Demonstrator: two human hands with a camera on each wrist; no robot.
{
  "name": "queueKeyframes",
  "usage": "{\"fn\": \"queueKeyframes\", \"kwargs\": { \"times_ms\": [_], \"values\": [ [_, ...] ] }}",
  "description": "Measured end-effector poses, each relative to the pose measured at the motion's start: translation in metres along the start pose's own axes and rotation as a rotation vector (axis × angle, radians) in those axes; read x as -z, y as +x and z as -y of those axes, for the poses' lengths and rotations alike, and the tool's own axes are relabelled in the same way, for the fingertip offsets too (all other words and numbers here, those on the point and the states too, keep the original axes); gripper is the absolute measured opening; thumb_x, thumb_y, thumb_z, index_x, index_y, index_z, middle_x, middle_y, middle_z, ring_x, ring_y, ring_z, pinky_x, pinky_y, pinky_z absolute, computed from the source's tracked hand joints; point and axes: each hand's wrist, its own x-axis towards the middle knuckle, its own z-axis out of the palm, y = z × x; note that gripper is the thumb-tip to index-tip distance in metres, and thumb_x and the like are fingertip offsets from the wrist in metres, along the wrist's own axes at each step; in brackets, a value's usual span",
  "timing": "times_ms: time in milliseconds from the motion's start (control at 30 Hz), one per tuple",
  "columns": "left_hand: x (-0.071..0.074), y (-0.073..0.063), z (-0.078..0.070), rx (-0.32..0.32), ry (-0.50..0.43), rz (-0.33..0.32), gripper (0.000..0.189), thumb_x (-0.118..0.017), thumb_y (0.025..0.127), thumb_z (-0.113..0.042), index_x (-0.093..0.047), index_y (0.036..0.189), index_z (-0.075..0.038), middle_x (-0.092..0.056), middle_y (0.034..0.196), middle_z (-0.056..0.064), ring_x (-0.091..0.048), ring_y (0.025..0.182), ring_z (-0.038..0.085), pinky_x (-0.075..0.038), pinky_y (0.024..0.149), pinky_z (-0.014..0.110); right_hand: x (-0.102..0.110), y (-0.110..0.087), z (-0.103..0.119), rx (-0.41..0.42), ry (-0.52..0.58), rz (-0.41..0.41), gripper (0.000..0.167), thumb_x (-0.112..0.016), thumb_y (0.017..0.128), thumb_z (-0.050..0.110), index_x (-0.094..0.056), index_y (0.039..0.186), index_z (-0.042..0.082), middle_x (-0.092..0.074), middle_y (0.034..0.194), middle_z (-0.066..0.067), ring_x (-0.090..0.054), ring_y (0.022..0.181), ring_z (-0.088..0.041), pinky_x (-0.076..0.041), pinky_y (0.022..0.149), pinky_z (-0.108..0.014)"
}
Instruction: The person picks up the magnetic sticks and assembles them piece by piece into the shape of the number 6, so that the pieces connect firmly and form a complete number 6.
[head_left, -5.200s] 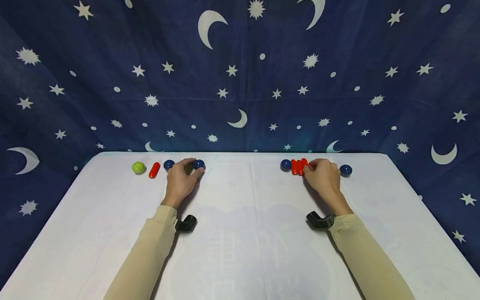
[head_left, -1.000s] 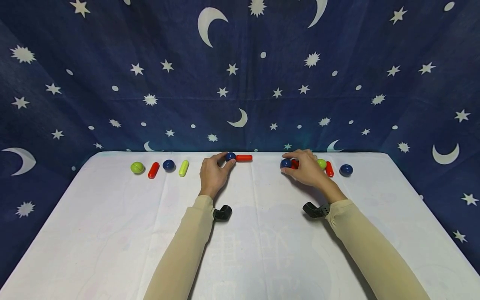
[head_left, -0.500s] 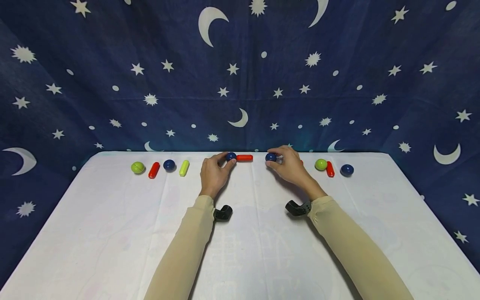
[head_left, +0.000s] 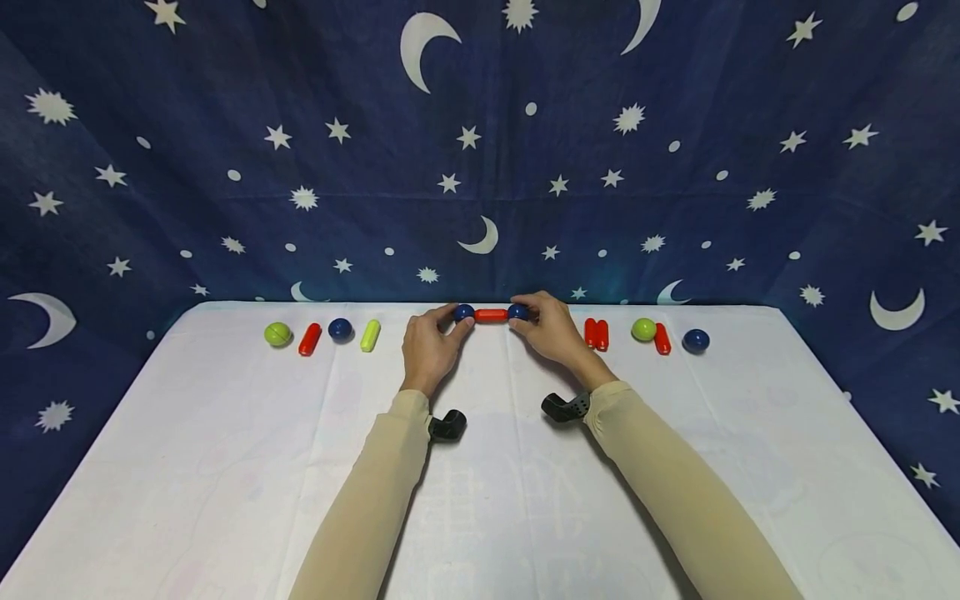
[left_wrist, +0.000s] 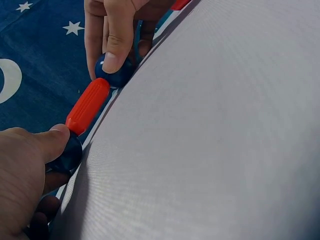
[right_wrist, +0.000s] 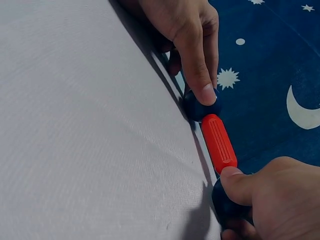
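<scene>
Near the table's far edge my left hand (head_left: pixel 429 350) pinches a dark blue ball (head_left: pixel 464 312) between thumb and fingers. My right hand (head_left: pixel 553 333) grips a second dark blue ball (head_left: pixel 517 312) a short way to the right. Between the balls lies a red ridged rod (head_left: pixel 491 315), lined up with both. In the left wrist view the rod (left_wrist: pixel 88 106) meets a ball at each end, and my left thumb is right at its near end. The right wrist view shows the same red rod (right_wrist: pixel 218 142) bridging the balls. Fingers partly hide both balls.
Left on the white table (head_left: pixel 480 500) are a green ball (head_left: pixel 277 334), a red rod (head_left: pixel 310 339), a blue ball (head_left: pixel 341 330) and a yellow-green rod (head_left: pixel 370 335). Rightward lie two red rods (head_left: pixel 596 334), a green ball (head_left: pixel 643 329), another red rod and a blue ball (head_left: pixel 696 341).
Over the last second my right hand has carried its blue ball left to the red rod's right end. Earlier, my left hand moved rightward; a yellow-green rod now lies on the left.
</scene>
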Motion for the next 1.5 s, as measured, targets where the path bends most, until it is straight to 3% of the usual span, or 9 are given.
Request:
{"fn": "queueKeyframes", "kwargs": {
  "times_ms": [300,600,967,1500],
  "values": [
    [0.001,0.001,-0.002,-0.012,0.006,0.003,0.042,-0.076,0.092,-0.032,-0.072,0.127,-0.009,-0.073,0.116,0.011,-0.058,0.107,0.03,-0.044,0.091,0.045,-0.004,-0.007,-0.004,-0.038,0.071,-0.086,0.045,-0.075,0.092,0.01,-0.063,0.134,0.001,-0.062,0.115,-0.02,-0.058,0.101,-0.031,-0.05,0.089,-0.042],
    [0.0,0.001,-0.005,-0.023,0.026,-0.006,0.043,-0.077,0.092,-0.032,-0.072,0.128,-0.009,-0.072,0.119,0.01,-0.059,0.105,0.03,-0.045,0.089,0.044,-0.01,-0.015,-0.01,-0.022,0.103,-0.188,0.043,-0.074,0.093,0.009,-0.063,0.133,-0.002,-0.066,0.116,-0.02,-0.06,0.1,-0.029,-0.051,0.09,-0.04],
    [0.001,0.0,-0.004,-0.039,0.04,-0.004,0.043,-0.073,0.094,-0.031,-0.07,0.13,-0.009,-0.071,0.123,0.011,-0.057,0.101,0.031,-0.045,0.086,0.045,-0.014,-0.016,-0.01,0.009,0.091,-0.219,0.042,-0.075,0.092,0.009,-0.065,0.131,-0.002,-0.068,0.117,-0.02,-0.064,0.102,-0.03,-0.053,0.091,-0.041],
    [0.001,-0.002,-0.003,-0.031,0.03,-0.009,0.043,-0.074,0.093,-0.028,-0.07,0.13,-0.006,-0.071,0.123,0.013,-0.057,0.1,0.032,-0.045,0.084,0.044,-0.016,-0.016,-0.012,0.002,0.094,-0.201,0.041,-0.075,0.093,0.009,-0.065,0.131,-0.001,-0.069,0.114,-0.02,-0.064,0.101,-0.03,-0.053,0.092,-0.041]
  ]
}}
